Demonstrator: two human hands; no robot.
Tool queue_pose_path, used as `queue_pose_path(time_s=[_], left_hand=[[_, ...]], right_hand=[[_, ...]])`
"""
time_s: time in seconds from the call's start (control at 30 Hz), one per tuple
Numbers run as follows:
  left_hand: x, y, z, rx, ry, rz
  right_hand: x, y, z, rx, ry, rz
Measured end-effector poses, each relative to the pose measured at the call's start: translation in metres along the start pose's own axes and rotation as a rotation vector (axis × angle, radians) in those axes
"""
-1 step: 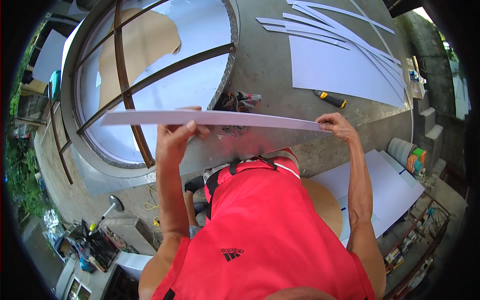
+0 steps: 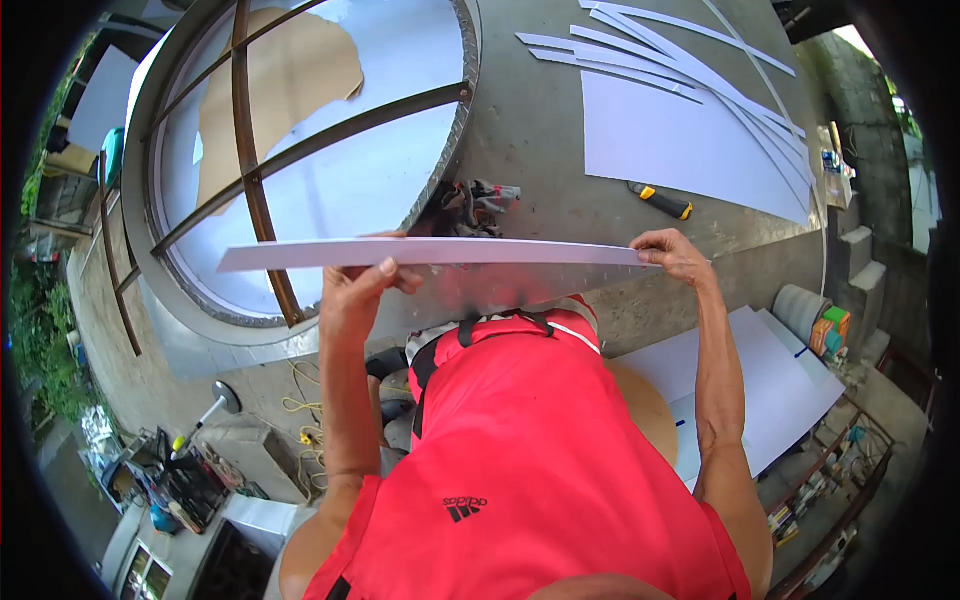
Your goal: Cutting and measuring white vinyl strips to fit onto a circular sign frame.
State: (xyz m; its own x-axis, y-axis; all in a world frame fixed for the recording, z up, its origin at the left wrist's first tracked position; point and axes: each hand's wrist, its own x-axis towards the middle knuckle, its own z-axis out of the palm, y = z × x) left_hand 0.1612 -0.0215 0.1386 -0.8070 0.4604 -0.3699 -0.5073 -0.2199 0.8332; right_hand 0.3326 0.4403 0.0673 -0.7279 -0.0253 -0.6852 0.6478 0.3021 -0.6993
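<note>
The left hand (image 2: 362, 287) and right hand (image 2: 673, 254) pinch a long, flat white strip (image 2: 510, 252) between their fingers, over the grey metal bench (image 2: 535, 125); farther off lie a yellow-and-black knife (image 2: 664, 202) and several narrow white strips (image 2: 722, 93).

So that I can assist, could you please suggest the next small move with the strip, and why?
Perhaps slide the left hand outward along the white strip, since its left end extends past that hand while the right hand holds the other end.
</note>
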Motion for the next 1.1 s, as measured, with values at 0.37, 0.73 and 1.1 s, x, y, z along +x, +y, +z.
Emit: queue_pose_path(time_s=[0.37, 0.73, 1.1], left_hand=[[-0.069, -0.244, 0.025, -0.438, 0.835, -0.109], [0.018, -0.283, 0.176, 1.008, 1.390, 0.264], [0.042, -0.331, 0.251, 1.368, 0.652, 0.395]], right_hand=[[0.057, 0.082, -0.022, -0.418, 0.080, -0.349], [0.042, 0.086, -0.062, -0.871, 0.662, -0.654], [0.070, 0.111, -0.094, -1.035, 0.365, -0.688]])
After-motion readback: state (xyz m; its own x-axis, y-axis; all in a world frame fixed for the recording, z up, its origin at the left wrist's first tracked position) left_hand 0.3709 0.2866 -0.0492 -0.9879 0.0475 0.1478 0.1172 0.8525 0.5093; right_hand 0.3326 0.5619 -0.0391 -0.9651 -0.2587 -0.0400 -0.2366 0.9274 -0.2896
